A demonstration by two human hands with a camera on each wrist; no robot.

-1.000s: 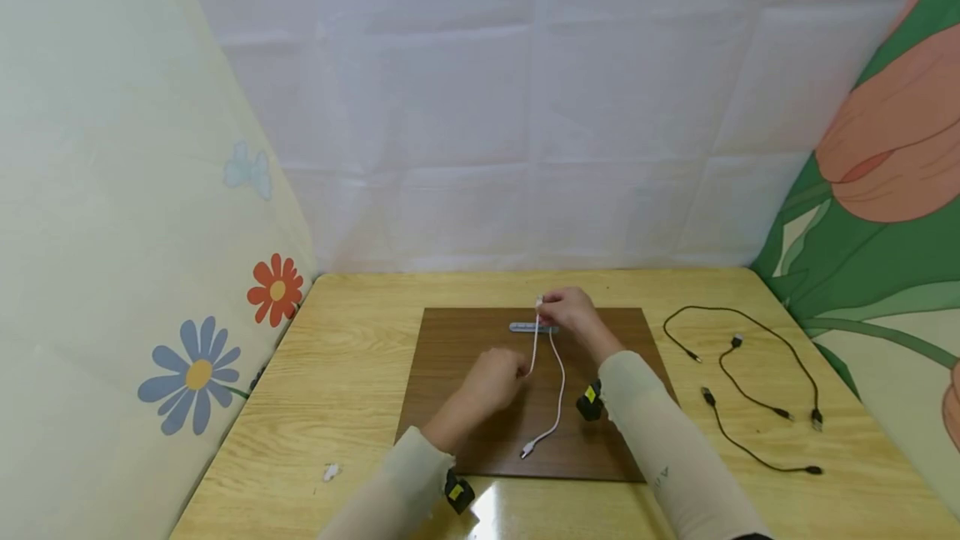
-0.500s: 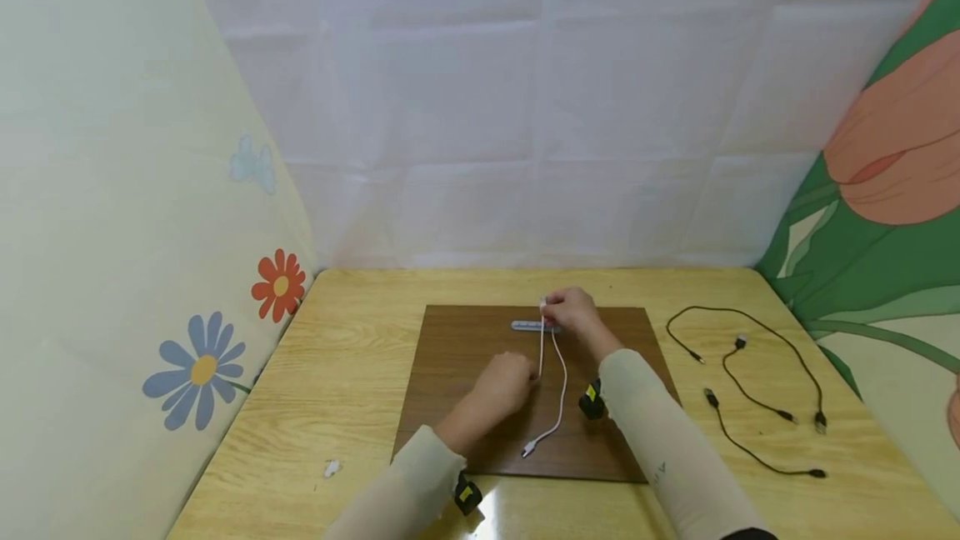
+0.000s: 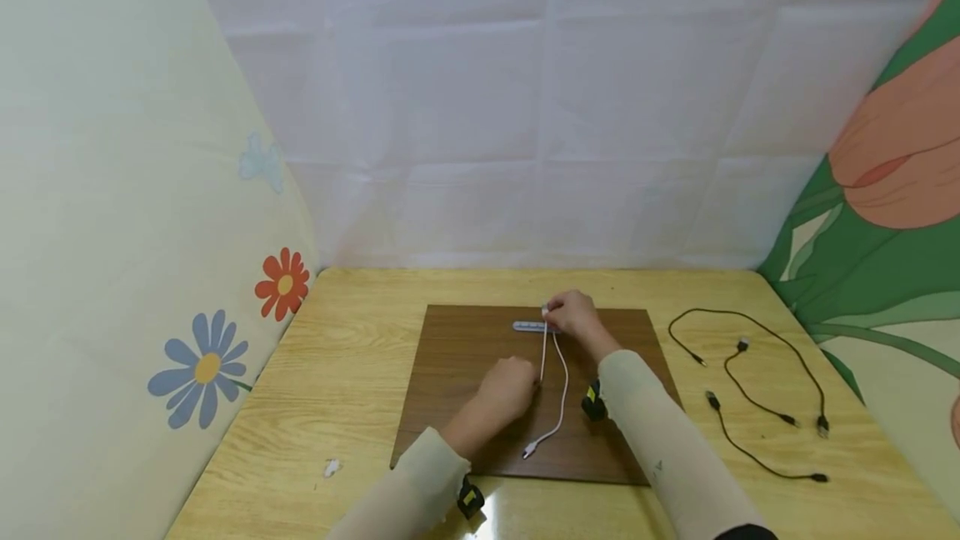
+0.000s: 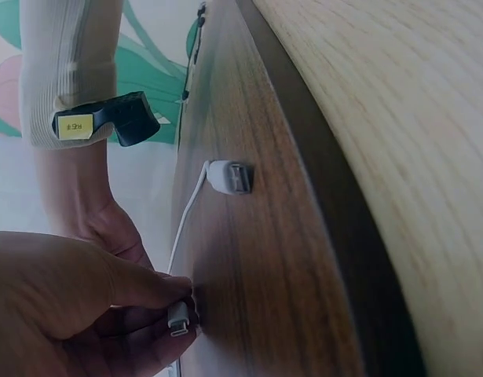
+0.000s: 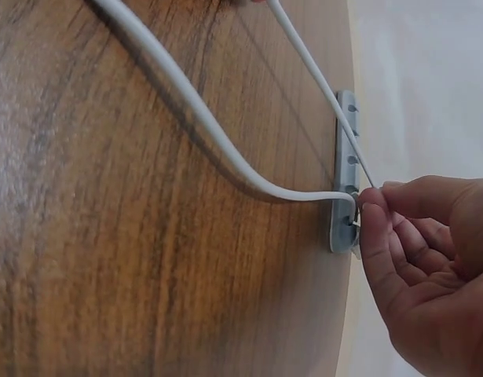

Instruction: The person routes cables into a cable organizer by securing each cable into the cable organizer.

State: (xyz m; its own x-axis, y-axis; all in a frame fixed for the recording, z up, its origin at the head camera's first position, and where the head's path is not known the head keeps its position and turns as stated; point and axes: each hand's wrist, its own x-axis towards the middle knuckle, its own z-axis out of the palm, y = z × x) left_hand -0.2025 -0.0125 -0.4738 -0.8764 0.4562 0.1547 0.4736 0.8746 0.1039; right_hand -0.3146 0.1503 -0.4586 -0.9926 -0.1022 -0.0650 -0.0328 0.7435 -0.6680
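A white cable [image 3: 543, 348] is stretched straight between my hands. Its small plug [image 4: 178, 319] is pinched by my left hand [image 3: 508, 386], low over the brown board [image 3: 457, 340]. Farther back, thumb and fingers of my right hand [image 3: 572, 312] pinch the white line at the grey-blue cable clip [image 5: 345, 149], a strip with several slots. A second white length [image 3: 564, 382] curves from one slot toward the front and ends in a USB plug [image 4: 229, 177] lying on the board. Whether both lengths are one cable cannot be told; the right fingertips hide the join.
The board lies on a light wooden table [image 3: 360, 340]. To its right are a long black cable [image 3: 780, 337] and two shorter black cables [image 3: 738, 377]. A small white scrap [image 3: 332, 467] lies at the left. A white cloth backdrop [image 3: 450, 107] hangs behind.
My left hand has shifted slightly right and toward me, so the held white length hangs straighter. The right hand keeps its pinch at the clip. The view has shifted a little.
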